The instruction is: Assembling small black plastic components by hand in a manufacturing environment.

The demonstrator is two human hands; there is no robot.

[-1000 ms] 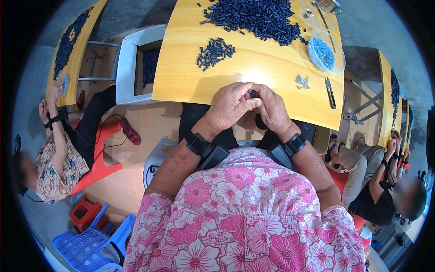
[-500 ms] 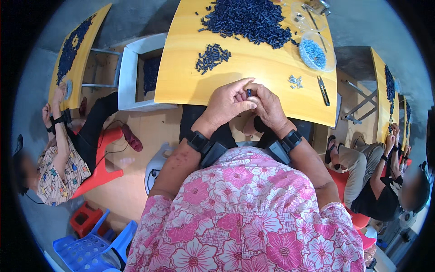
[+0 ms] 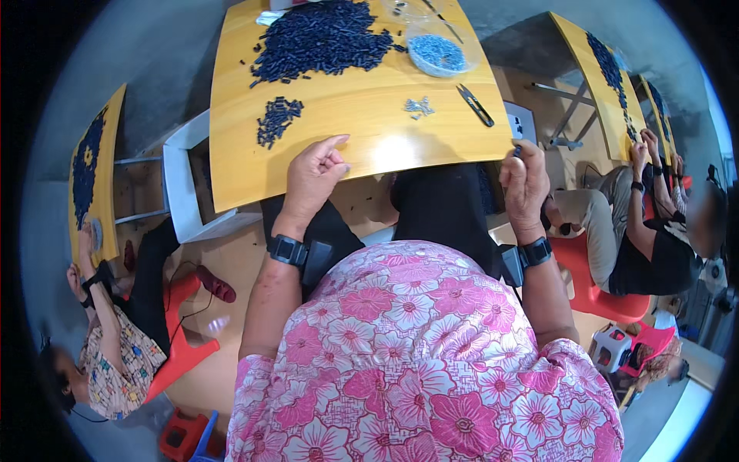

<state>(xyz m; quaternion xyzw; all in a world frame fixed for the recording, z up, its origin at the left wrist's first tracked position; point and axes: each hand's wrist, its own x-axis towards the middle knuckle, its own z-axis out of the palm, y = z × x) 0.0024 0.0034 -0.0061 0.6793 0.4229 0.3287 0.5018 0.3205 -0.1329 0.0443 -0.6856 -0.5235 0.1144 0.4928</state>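
While left hand point(image 3: 312, 175) gapes empty, right hand point(image 3: 526, 182) pinches tube point(image 3: 517, 152); long axis roughly forward.

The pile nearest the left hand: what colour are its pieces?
The pieces look very dark, blue-black; the head view shows them best.

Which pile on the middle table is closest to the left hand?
The small dark pile, just beyond the left hand; the big dark pile lies farther back, and the tiny pale pile farther right.

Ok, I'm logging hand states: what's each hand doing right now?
Left hand: partly open, loosely curled, nothing visible in it.
Right hand: closed, holding a small dark piece.
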